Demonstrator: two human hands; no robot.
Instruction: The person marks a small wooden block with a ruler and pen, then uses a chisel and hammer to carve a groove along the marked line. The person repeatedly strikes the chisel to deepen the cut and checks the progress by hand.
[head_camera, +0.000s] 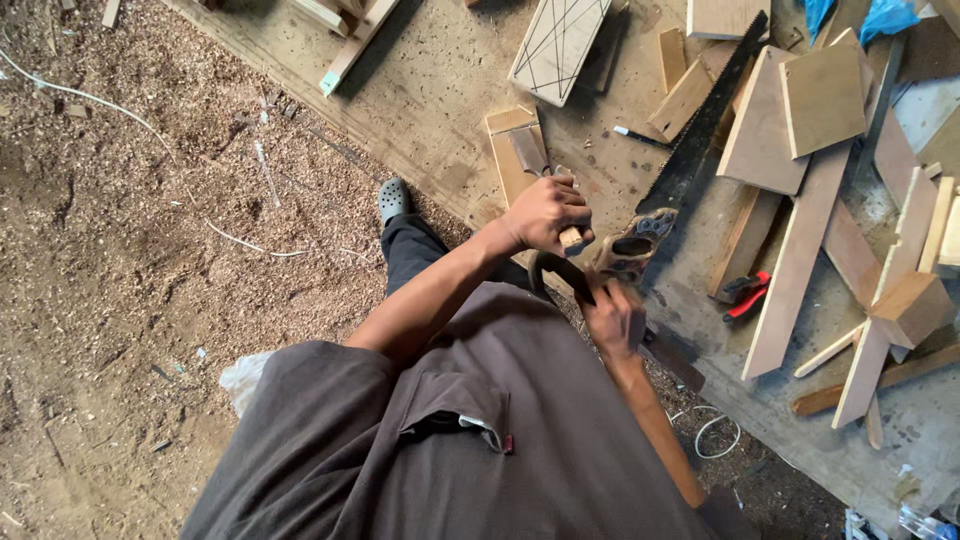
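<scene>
My left hand (545, 212) is closed around a chisel (527, 150). Its metal blade points away from me onto a small wooden board (508, 160) at the workbench edge, and its wooden handle end shows below my fingers. My right hand (610, 318) is blurred and grips a dark tool with a curved head (553, 270), just below the chisel handle. A handsaw (700, 130) lies on the bench to the right of both hands, its carved handle close to my left hand.
The workbench (440, 90) is strewn with wood offcuts, slats (800, 260) and blocks (910, 308), plus a red-handled plier (745, 296) and a board with drawn lines (558, 45). The floor (150, 250) is covered in sawdust. My shoe (393, 200) stands beside the bench.
</scene>
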